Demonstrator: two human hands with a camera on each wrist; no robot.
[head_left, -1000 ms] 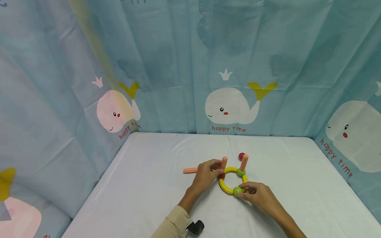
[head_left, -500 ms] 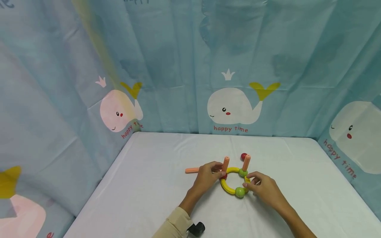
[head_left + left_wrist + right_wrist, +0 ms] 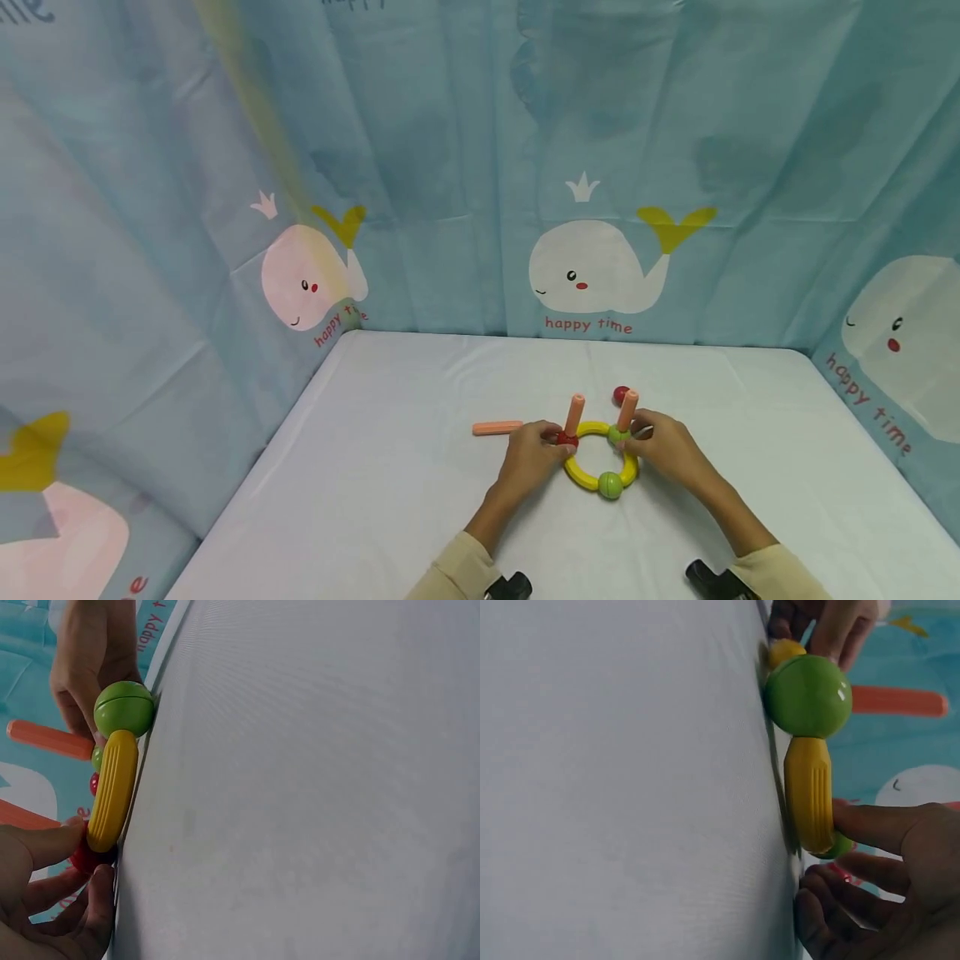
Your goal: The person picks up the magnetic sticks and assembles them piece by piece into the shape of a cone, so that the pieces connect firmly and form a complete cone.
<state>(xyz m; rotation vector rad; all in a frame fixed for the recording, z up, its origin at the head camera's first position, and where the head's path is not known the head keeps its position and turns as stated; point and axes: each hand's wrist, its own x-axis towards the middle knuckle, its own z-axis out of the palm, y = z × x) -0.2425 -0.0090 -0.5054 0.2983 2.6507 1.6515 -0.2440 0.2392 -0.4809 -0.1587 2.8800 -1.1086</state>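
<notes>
A ring of yellow curved rods (image 3: 580,476) joined by balls lies on the white table. My left hand (image 3: 531,457) pinches the red ball (image 3: 567,439) at the ring's left between thumb and fingers; an orange stick (image 3: 574,415) rises from that ball. At the back right of the ring, my right hand (image 3: 666,446) has thumb and index finger around a green ball (image 3: 617,435), which bears a second upright orange stick (image 3: 628,410). The front green ball (image 3: 124,709) carries no stick. In the right wrist view, the thumb partly covers the back green ball (image 3: 840,846).
A loose orange stick (image 3: 497,427) lies left of the ring, beside the left hand. Behind the ring sits a loose red ball (image 3: 621,394). Blue curtains (image 3: 450,250) printed with whales stand around the white table (image 3: 390,483).
My right hand has moved back from the front green ball, along the right yellow rod, to the back green ball. The left hand stays at the red ball. The view has shifted slightly.
</notes>
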